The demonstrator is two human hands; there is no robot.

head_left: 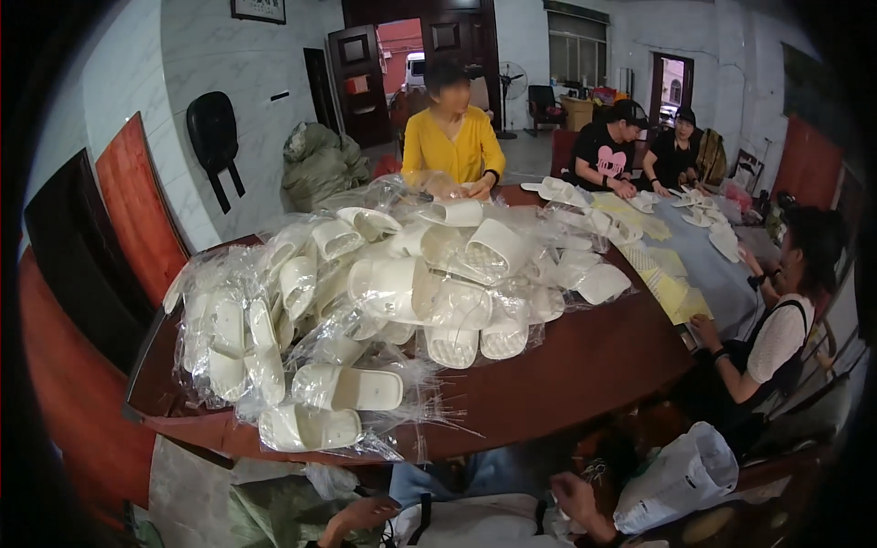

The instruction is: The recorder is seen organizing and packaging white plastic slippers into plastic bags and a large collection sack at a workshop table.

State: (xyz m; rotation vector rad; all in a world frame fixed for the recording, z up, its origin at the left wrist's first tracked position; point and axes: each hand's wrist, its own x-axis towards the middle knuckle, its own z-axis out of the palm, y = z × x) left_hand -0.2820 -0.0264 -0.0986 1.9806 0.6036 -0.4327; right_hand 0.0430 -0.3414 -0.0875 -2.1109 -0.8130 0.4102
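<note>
My left hand (pixel 367 513) is low in the picture, below the table's near edge, its fingers stretched out and holding nothing I can see. On the other side of my lap, my right hand (pixel 574 499) is loosely open, also with nothing visible in it. Between them lies a light grey cloth bag with dark straps (pixel 480 522). Beyond both hands, a large heap of white slippers (pixel 388 288) in clear plastic bags covers much of the dark red table (pixel 557 374). The nearest bagged pair of slippers (pixel 365 388) lies close to the front edge.
A white bag (pixel 681 479) stands open at my right. Across the table sits a person in yellow (pixel 452 146). Several others work at the right around a grey-topped table (pixel 699 247) with yellow sheets (pixel 662 274) and slippers. Sacks (pixel 324 164) lie by the left wall.
</note>
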